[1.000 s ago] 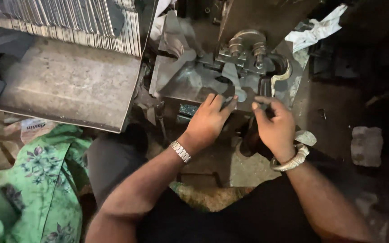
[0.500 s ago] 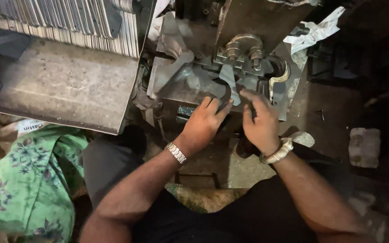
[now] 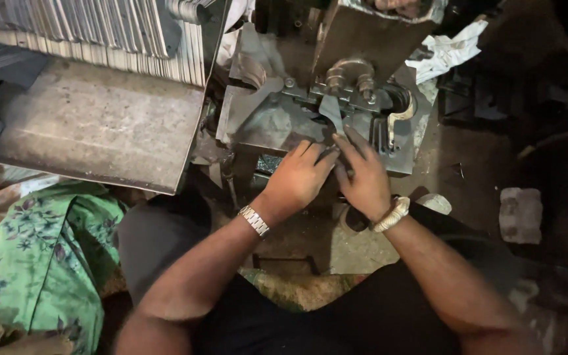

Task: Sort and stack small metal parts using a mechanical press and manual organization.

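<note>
Both hands have closed together: left hand (image 3: 297, 179) and right hand (image 3: 363, 177) touch, fingers flat, seemingly pressing a metal piece (image 3: 332, 112) on the press bed (image 3: 264, 125).

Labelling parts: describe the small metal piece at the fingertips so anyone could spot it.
Find the grey press bed at top centre. Both hands meet at its front edge, and the flat metal blank lies just beyond their fingertips. Unlike the rounded U-bolt behind it, it is thin, angular and pointed.

Landmark: large flat grey metal plate (image 3: 100, 128), upper left.
Above the plate: row of thin upright metal sheets (image 3: 87, 29), stacked edge-on.
Below the plate: green floral cloth (image 3: 31, 256).
Far right of the plate: dark dirty floor (image 3: 468, 164), crumpled white rag (image 3: 451, 49), grey stone block (image 3: 519, 213).
Light: dim, darkest at right.
</note>
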